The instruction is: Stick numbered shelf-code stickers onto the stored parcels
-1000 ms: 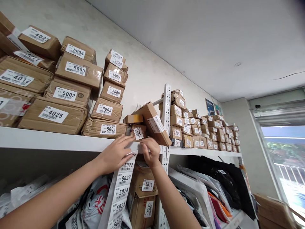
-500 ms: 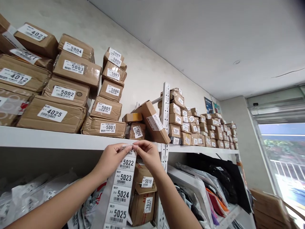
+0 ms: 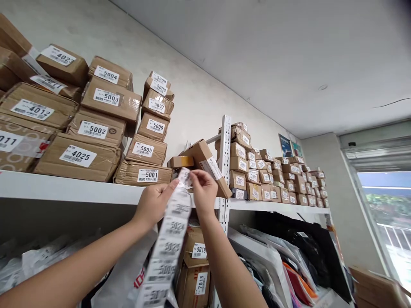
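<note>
A long strip of white number labels [image 3: 171, 244] hangs down in front of me, its printing partly smeared by motion. My left hand [image 3: 156, 203] is closed on the strip's left edge near the top, the thumb lying along it. At the upper right edge, my right hand [image 3: 204, 190] pinches the top of the strip between thumb and fingertips. Behind my hands, a small box with a yellow patch [image 3: 180, 161] and a tilted brown box [image 3: 201, 154] sit on the upper shelf. Below them, box 5019 [image 3: 194, 252] stands above box 7015 [image 3: 192, 284], partly behind the strip.
The white upper shelf [image 3: 80, 188] carries stacks of numbered cardboard boxes, such as box 5001 [image 3: 128, 174]. A perforated metal post [image 3: 225, 158] rises right of my hands. Plastic bags [image 3: 48, 261] fill the lower shelf at left. Bagged goods [image 3: 269, 252] lie at lower right.
Both hands have risen slightly with the top of the strip, and the right hand has moved a little to the right. More labels show lower down. The view has shifted a little.
</note>
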The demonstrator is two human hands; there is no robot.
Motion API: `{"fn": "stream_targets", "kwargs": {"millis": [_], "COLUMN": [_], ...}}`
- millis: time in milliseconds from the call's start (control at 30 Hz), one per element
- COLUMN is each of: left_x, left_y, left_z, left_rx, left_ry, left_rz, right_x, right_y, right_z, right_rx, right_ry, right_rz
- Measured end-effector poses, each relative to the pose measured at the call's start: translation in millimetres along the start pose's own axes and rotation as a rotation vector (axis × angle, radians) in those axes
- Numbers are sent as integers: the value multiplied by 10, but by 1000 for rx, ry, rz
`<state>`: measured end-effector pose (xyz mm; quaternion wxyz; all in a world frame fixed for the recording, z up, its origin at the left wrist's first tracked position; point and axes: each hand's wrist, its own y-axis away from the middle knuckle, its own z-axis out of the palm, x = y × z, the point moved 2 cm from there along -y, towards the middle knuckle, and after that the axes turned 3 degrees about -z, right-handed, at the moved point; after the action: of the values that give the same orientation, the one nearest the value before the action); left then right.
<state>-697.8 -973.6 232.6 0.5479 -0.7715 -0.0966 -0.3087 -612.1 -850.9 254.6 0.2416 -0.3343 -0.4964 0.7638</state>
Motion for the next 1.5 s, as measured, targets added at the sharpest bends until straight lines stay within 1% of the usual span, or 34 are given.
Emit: {"fn": "stream_targets", "kwargs": {"millis": [67, 100, 167, 200, 233, 300, 367, 433, 500, 667, 833, 933, 1133, 1233, 1367, 1500], "left_x": [63, 116, 258, 337, 410, 517, 560, 547, 499, 379, 344, 315, 203, 151, 90, 35], "left_y": [-40, -76, -191, -268, -355, -536, -679, -757, -777, -755, -727, -679, -584, -562, -533, -502], "left_z": [-96, -138, -185, -181, -161, -97, -37, -14, -27, -77, -47, -28, 2, 30, 80, 139], "left_rx": [-40, -31, 42, 78, 98, 88, 52, 34, 37, 97, 156, 186, 239, 284, 355, 373], "left_ry": [-196, -333, -621, -750, -864, -1015, -1074, -1076, -1060, -1000, -833, -755, -666, -665, -686, -733], "left_rz": [80, 146, 286, 343, 371, 348, 304, 288, 308, 333, 363, 397, 464, 555, 667, 784], "right_x": [-22, -29, -34, -32, -25, -1, 27, 42, 43, 49, 31, -10, -31, 2, 59, 141], "right_y": [-186, -266, -387, -429, -460, -503, -529, -543, -550, -580, -624, -633, -600, -553, -469, -420], "right_z": [4, 26, 102, 143, 181, 236, 256, 246, 220, 166, 124, 80, -11, -47, -116, -206], "right_rx": [7, -30, -127, -150, -154, -143, -149, -178, -212, -296, -306, -313, -322, -315, -283, -248], "right_ry": [20, 36, 100, 147, 196, 265, 281, 280, 281, 267, 284, 348, 503, 549, 646, 718], "right_rz": [-35, -53, -123, -175, -228, -297, -308, -297, -285, -246, -253, -307, -485, -575, -734, -821]}}
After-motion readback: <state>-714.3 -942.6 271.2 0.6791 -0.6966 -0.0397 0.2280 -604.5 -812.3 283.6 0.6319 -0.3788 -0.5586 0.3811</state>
